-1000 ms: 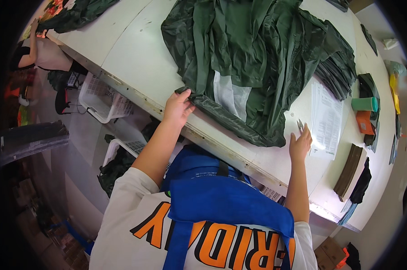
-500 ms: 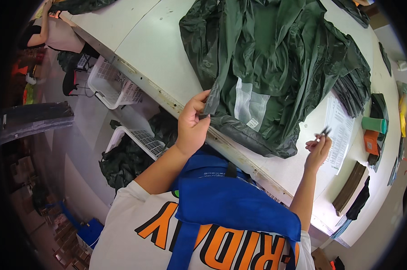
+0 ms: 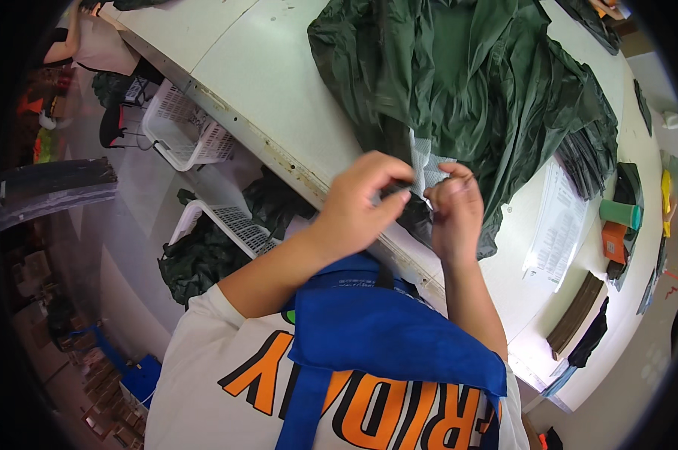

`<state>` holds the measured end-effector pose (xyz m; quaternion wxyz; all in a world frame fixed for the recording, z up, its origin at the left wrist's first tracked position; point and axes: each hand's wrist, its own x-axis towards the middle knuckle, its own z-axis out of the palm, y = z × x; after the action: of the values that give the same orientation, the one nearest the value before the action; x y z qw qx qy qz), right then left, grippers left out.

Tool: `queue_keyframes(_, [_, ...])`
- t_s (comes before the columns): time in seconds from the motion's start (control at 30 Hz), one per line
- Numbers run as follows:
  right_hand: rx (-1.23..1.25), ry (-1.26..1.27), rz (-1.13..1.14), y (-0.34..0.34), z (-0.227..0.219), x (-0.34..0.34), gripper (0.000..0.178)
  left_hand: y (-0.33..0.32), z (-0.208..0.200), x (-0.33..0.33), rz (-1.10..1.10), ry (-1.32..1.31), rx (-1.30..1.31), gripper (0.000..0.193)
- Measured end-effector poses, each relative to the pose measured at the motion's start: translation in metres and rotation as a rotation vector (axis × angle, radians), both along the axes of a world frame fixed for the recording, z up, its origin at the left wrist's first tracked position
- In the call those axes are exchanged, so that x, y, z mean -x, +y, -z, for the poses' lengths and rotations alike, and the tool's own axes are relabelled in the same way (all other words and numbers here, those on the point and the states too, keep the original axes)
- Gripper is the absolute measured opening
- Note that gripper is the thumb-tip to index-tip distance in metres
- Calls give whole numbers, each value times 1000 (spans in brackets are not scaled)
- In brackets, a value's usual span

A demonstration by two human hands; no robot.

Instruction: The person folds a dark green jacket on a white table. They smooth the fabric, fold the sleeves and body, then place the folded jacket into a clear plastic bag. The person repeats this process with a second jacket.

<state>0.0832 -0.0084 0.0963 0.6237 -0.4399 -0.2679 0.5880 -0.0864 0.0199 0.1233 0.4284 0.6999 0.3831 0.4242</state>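
Note:
A dark green, shiny jacket [image 3: 466, 97] lies spread and creased on the white table [image 3: 267, 90], with a white mesh piece [image 3: 426, 166] showing near its lower edge. At that edge my left hand [image 3: 361, 199] is closed, thumb and forefinger pinching the dark cloth beside the mesh. My right hand [image 3: 457, 210] is curled just right of it, fingertips close to the mesh. It appears closed around small dark snips, mostly hidden by the fingers and clear only in the earlier frame. Both hands are close together, with a small gap between them.
Printed sheets [image 3: 555, 225] lie to the right, by folded dark strips [image 3: 585, 161]. Beyond stand a green cylinder [image 3: 621, 214] and an orange packet [image 3: 614, 241]. White baskets [image 3: 180, 131] are left of the table edge. A person [image 3: 103, 45] works far left.
My right hand has moved left from above the sheets to the jacket's lower edge. My left hand has shifted right with the cloth, and the jacket's left edge is folded inward, covering part of the mesh.

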Motion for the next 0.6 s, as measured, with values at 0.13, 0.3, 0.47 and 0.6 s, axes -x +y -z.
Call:
queue_keyframes(0.13, [292,-129,-197,14,-6,-32,27,-16,7,-28,215,160,-206,24])
queue_keyframes(0.3, [398,341,52,12,6,-62,10,-25,41,-18,162,-41,1,28])
queue_keyframes(0.47, [353,732,40,10,-10,-70,27,-46,52,-29,177,-248,543,58])
queue_keyframes(0.6, [262,965,-40,6,-11,-73,31,-39,34,-46,204,-232,396,70])
